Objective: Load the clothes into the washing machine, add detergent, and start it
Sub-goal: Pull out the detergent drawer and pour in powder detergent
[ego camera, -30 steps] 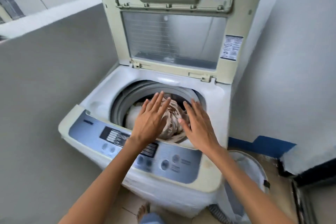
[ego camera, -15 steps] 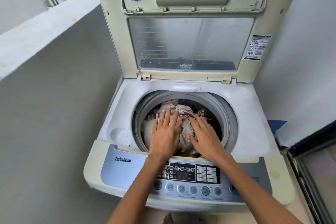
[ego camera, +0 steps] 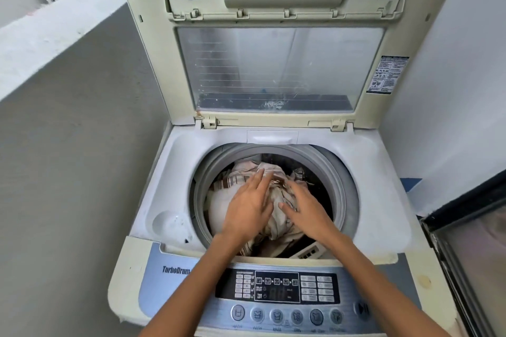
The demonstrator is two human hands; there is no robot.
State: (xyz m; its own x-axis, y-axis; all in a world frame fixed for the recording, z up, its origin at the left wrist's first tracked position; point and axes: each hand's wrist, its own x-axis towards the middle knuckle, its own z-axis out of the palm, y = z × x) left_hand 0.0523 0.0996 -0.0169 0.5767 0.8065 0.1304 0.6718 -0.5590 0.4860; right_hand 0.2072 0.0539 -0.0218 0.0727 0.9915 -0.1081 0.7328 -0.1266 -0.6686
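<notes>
Both the left hand (ego camera: 247, 209) and the right hand (ego camera: 308, 212) lie flat, fingers (ego camera: 260, 180) straight, pressing the clothes (ego camera: 276, 216). The crumpled cream and brown-striped fabric fills the washing machine (ego camera: 175, 172) drum.

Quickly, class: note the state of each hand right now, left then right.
Left hand: open, straight fingers pressing on the clothes.
Right hand: open, straight fingers on the same clothes.

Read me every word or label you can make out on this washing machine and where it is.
"TurboDrum": left side of the control panel.
Button labels along the panel's bottom edge: too blurred to read.
Sticker on the open lid: too small to read.
Print on the lid window: blurred.
</notes>
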